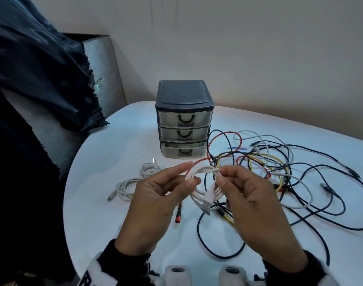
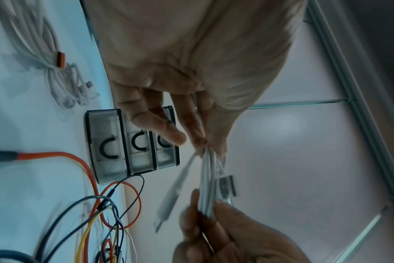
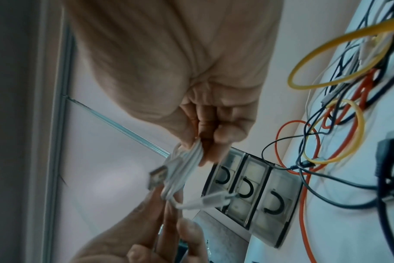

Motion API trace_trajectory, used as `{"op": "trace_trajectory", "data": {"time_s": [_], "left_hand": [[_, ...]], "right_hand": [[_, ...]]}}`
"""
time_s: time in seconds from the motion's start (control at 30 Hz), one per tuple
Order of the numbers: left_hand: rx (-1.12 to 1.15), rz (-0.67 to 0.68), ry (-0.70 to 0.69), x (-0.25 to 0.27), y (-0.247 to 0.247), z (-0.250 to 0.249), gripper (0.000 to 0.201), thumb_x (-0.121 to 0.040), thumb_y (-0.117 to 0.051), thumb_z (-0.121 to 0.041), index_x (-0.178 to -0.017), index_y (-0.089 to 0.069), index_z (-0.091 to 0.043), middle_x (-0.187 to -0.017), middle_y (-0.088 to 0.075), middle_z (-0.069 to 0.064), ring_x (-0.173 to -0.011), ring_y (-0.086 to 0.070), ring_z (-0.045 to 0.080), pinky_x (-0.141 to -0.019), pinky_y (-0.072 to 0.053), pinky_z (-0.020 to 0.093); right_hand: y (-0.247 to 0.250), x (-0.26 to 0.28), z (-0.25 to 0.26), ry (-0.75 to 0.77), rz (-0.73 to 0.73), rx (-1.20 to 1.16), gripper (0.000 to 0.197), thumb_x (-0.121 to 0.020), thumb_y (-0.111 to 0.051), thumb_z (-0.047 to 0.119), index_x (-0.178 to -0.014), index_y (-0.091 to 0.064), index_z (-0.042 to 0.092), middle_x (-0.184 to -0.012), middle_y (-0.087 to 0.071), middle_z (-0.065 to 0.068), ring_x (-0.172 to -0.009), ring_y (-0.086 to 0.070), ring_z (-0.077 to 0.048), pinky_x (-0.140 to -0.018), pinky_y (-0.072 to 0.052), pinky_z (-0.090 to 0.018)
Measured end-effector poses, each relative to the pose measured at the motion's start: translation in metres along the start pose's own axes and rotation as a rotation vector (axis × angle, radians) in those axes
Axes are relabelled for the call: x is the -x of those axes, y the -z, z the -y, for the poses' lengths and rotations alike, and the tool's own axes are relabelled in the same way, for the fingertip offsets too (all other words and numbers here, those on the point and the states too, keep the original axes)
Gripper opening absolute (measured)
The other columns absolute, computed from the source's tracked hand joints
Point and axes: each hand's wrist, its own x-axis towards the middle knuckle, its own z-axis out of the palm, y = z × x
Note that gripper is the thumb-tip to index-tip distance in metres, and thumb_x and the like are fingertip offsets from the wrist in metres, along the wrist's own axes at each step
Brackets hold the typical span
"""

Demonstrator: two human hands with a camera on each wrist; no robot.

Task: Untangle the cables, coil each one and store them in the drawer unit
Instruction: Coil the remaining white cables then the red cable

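Above the table's middle I hold a white cable (image 1: 204, 190) wound into a small coil, its USB plug (image 1: 206, 206) hanging down. My left hand (image 1: 189, 174) pinches the coil's left side between thumb and fingers. My right hand (image 1: 223, 174) pinches its right side. The left wrist view shows the white cable (image 2: 208, 178) running from my left fingertips (image 2: 200, 140) down to the right hand. The dark-topped drawer unit (image 1: 184, 120) stands behind, all three clear drawers closed. A tangle of red, yellow, black and white cables (image 1: 269, 166) lies to the right.
Two coiled white cables (image 1: 149, 169) (image 1: 125, 187) lie on the white table (image 1: 114, 141) left of my hands. A red cable's plug (image 1: 178, 213) lies below the left hand. Dark cloth (image 1: 42, 79) hangs over the table's left edge. A wall rises behind.
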Motion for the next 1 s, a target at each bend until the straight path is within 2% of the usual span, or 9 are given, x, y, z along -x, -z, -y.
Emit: {"op": "trace_trajectory", "data": {"time_s": [0.1, 0.17, 0.23, 0.33, 0.43, 0.63, 0.77, 0.87, 1.0], "left_hand": [[0.038, 0.046, 0.046, -0.001, 0.003, 0.001, 0.033, -0.060, -0.075, -0.021, -0.093, -0.080, -0.024, -0.071, -0.070, 0.000, -0.057, -0.055, 0.007, -0.054, -0.044, 0.015], [0.027, 0.084, 0.085, -0.002, 0.006, 0.003, 0.033, -0.062, -0.075, -0.022, -0.094, -0.081, -0.024, -0.077, -0.072, 0.009, -0.063, -0.057, 0.011, -0.057, -0.048, 0.019], [-0.037, 0.145, 0.127, -0.003, 0.010, 0.005, 0.031, -0.067, -0.074, -0.026, -0.097, -0.079, -0.018, -0.085, -0.074, 0.015, -0.072, -0.062, 0.015, -0.065, -0.052, 0.026], [-0.132, 0.226, 0.187, -0.002, 0.012, 0.007, 0.025, -0.073, -0.069, -0.031, -0.082, -0.078, -0.010, -0.075, -0.073, 0.006, -0.067, -0.063, 0.014, -0.067, -0.051, 0.028], [-0.123, 0.117, 0.181, -0.005, 0.016, 0.011, 0.023, -0.070, -0.072, -0.027, -0.076, -0.076, -0.005, -0.069, -0.072, 0.008, -0.061, -0.063, 0.014, -0.069, -0.056, 0.027], [-0.127, -0.002, 0.082, -0.007, 0.019, 0.012, 0.016, -0.067, -0.072, -0.027, -0.079, -0.081, -0.020, -0.079, -0.077, 0.009, -0.069, -0.069, 0.013, -0.076, -0.060, 0.027], [0.073, -0.019, 0.192, -0.007, 0.014, 0.010, 0.022, -0.072, -0.068, -0.020, -0.089, -0.080, -0.012, -0.092, -0.077, 0.014, -0.078, -0.074, 0.021, -0.073, -0.061, 0.027], [0.247, -0.064, 0.262, -0.006, 0.004, 0.010, 0.025, -0.082, -0.062, -0.012, -0.102, -0.075, -0.004, -0.099, -0.076, 0.014, -0.083, -0.075, 0.020, -0.068, -0.060, 0.023], [0.471, -0.200, 0.370, -0.003, -0.016, 0.014, 0.021, -0.093, -0.054, -0.004, -0.100, -0.073, -0.001, -0.088, -0.077, 0.008, -0.065, -0.072, 0.012, -0.054, -0.058, 0.020]], "right_hand": [[0.000, -0.002, -0.002, -0.031, -0.025, -0.016, 0.012, -0.094, -0.061, 0.017, -0.093, -0.071, 0.024, -0.079, -0.074, 0.010, -0.069, -0.066, 0.000, -0.060, -0.048, -0.011], [-0.002, -0.002, -0.002, -0.096, -0.020, -0.123, 0.012, -0.096, -0.059, 0.012, -0.095, -0.070, 0.018, -0.068, -0.071, 0.005, -0.053, -0.059, -0.003, -0.049, -0.044, -0.015], [-0.003, -0.003, -0.002, -0.137, -0.026, -0.214, 0.011, -0.096, -0.058, 0.009, -0.097, -0.069, 0.010, -0.063, -0.067, -0.002, -0.048, -0.054, -0.010, -0.043, -0.042, -0.021], [-0.002, -0.004, -0.002, -0.142, -0.023, -0.253, 0.010, -0.096, -0.056, 0.009, -0.098, -0.067, 0.008, -0.068, -0.068, -0.013, -0.050, -0.055, -0.019, -0.044, -0.045, -0.026], [-0.003, -0.003, -0.002, -0.130, 0.010, -0.209, 0.011, -0.098, -0.055, 0.011, -0.097, -0.066, 0.010, -0.069, -0.068, -0.016, -0.051, -0.053, -0.021, -0.045, -0.044, -0.027], [-0.007, 0.000, -0.002, -0.068, 0.024, -0.185, 0.012, -0.095, -0.058, 0.008, -0.092, -0.068, 0.013, -0.061, -0.064, -0.004, -0.050, -0.049, -0.012, -0.045, -0.040, -0.024], [-0.018, 0.002, -0.003, -0.007, -0.061, -0.305, 0.012, -0.094, -0.059, 0.002, -0.090, -0.068, 0.010, -0.064, -0.063, -0.009, -0.052, -0.044, -0.014, -0.048, -0.039, -0.023], [-0.028, 0.002, -0.007, 0.040, -0.115, -0.293, 0.014, -0.092, -0.060, 0.003, -0.089, -0.070, 0.013, -0.067, -0.069, -0.002, -0.053, -0.047, -0.014, -0.050, -0.041, -0.021], [-0.039, 0.005, -0.008, 0.106, -0.158, -0.238, 0.019, -0.090, -0.064, 0.002, -0.086, -0.071, 0.020, -0.074, -0.074, 0.004, -0.061, -0.064, -0.006, -0.059, -0.048, -0.017]]}}
